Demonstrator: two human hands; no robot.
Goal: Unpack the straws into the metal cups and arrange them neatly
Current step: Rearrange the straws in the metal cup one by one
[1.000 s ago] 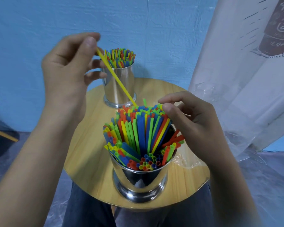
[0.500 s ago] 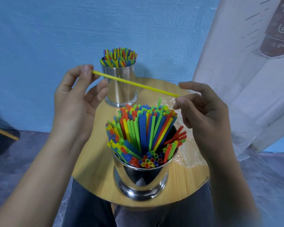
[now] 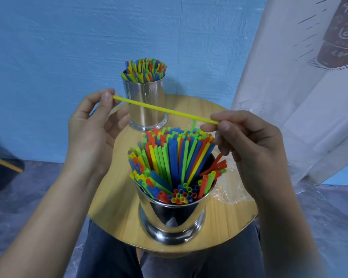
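Behind everything you have the blue wall (image 3: pixel 68 47), and on your right a white curtain (image 3: pixel 289 77) with a dark printed picture hangs down toward the floor. Your legs in dark trousers (image 3: pixel 109 257) sit under the round wooden table (image 3: pixel 117 207), whose top fills the middle of your view.

Your left hand (image 3: pixel 90 129) is raised over the table's left side and your right hand (image 3: pixel 247 141) over its right side, both clear of the tabletop.

Two metal cups stand upright on the table in a line running away from you, well apart. The near cup (image 3: pixel 173 219) is by the edge closest to you and the far cup (image 3: pixel 147 105) is by the back edge. The near cup is packed with red, blue, green and yellow straws (image 3: pixel 173 157) that fan outward, with a cluster of open ends showing at the front rim. One green straw pokes up higher than the rest at the back. The far cup holds a tighter bunch of straws (image 3: pixel 144 70) in the same colours.

A crumpled clear plastic wrapper (image 3: pixel 229 189) lies on the table just right of the near cup.

You hold a single yellow straw (image 3: pixel 165 110) in the air between your hands, sloping slightly down from left to right. It crosses in front of the far cup and above the near cup's straws. Your left thumb and forefinger pinch its left end, the other fingers loosely curled. Your right thumb and forefinger pinch its right end, and the remaining fingers curl down near the straw tops; you cannot tell whether they touch
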